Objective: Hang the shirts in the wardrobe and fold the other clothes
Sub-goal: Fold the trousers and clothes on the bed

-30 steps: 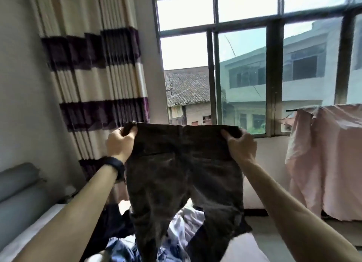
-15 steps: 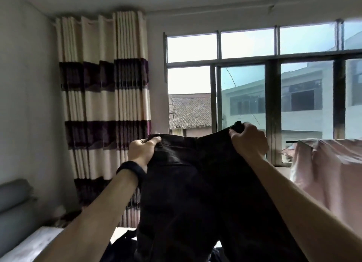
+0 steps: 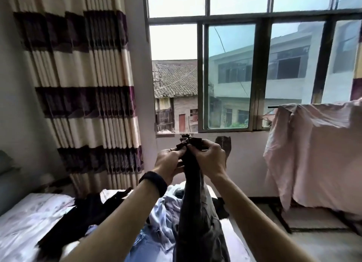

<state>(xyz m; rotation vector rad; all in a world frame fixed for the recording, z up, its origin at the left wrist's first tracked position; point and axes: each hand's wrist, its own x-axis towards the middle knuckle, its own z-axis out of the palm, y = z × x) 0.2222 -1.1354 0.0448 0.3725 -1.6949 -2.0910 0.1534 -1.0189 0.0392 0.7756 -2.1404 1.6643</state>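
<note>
We hold the dark trousers (image 3: 197, 212) doubled lengthwise above the bed (image 3: 29, 218). The legs hang in front of the light blue garment (image 3: 162, 216). Left hand (image 3: 169, 162) and right hand (image 3: 211, 159) meet at the waistband, and the fingers (image 3: 204, 145) of both are curled, pinching the bunched cloth. Judgement: match the 2 waistband halves and leg seams edge to edge, then lay the trousers flat on bare bed before folding across.

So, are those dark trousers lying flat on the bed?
No, the left hand and right hand hold the dark trousers up by the top, so they hang.
</note>
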